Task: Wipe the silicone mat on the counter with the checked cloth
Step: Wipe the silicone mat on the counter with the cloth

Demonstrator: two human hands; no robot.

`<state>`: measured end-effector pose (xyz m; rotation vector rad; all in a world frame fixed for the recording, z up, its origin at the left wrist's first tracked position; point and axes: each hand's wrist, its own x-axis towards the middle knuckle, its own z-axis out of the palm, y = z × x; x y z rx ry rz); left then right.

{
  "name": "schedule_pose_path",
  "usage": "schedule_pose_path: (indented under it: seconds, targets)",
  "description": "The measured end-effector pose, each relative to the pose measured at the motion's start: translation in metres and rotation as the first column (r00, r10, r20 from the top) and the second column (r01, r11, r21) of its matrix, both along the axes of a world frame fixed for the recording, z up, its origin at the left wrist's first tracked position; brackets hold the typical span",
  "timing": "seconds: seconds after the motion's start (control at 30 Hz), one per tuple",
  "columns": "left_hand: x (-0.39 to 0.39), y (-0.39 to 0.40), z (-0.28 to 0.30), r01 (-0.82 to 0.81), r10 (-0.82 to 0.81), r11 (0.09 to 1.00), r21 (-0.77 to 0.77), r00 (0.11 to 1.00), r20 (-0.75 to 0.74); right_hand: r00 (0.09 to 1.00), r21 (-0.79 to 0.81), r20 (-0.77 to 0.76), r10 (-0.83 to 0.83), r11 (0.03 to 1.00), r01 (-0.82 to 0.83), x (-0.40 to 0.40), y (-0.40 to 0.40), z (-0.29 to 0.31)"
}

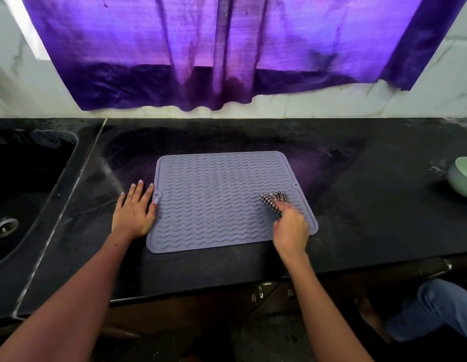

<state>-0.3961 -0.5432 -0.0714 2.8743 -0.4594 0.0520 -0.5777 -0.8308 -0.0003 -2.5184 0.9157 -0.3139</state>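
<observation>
1. Wiping is the step in hand, by my judgement: the silicone mat [222,202] lies flat on the dark counter [357,205] at the centre of the frame, and the bunched checked cloth [274,199] sits on the mat's right part, near its right edge.
2. At the far left of the frame the sink [26,194] is sunk into the counter; I see only its drain, nothing else in it.
3. Left of the mat, the left hand [134,210] lies flat with fingers straight, on the counter against the mat's left edge, seemingly steadying it.
4. Right of centre, the right hand [290,231] holds the cloth, fingers curled on it. The next move likely calls for sweeping strokes across the ridges toward the left.
5. At the right edge, a pale green bowl [462,178] is cut off; its contents cannot be told.
</observation>
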Motion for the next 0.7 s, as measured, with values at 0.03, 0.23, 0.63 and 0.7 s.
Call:
schedule_pose_path:
  seconds: [0.03, 0.23, 0.63, 0.7]
  targets:
    - [0.0, 0.0, 0.0, -0.002, 0.002, 1.0, 0.002, 1.0, -0.004, 0.999, -0.035, -0.031, 0.034, 0.999, -0.035, -0.003, 0.005, -0.011]
    - [0.0, -0.002, 0.002, -0.004, 0.005, 1.0, 0.013, 0.999, -0.035, 0.971, -0.217, -0.226, 0.077, 0.968, -0.127, 0.003, 0.015, -0.029]
    - [-0.015, 0.001, 0.007, 0.018, -0.01, 0.998, 0.062, 0.993, -0.118, 0.981, 0.137, -0.171, -0.093, 0.984, 0.117, 0.018, 0.003, 0.028]
    - [-0.02, 0.002, 0.006, 0.015, -0.01, 0.998, 0.054, 0.995, -0.102, 0.991, 0.168, -0.087, -0.099, 0.979, 0.112, 0.012, 0.012, 0.033]
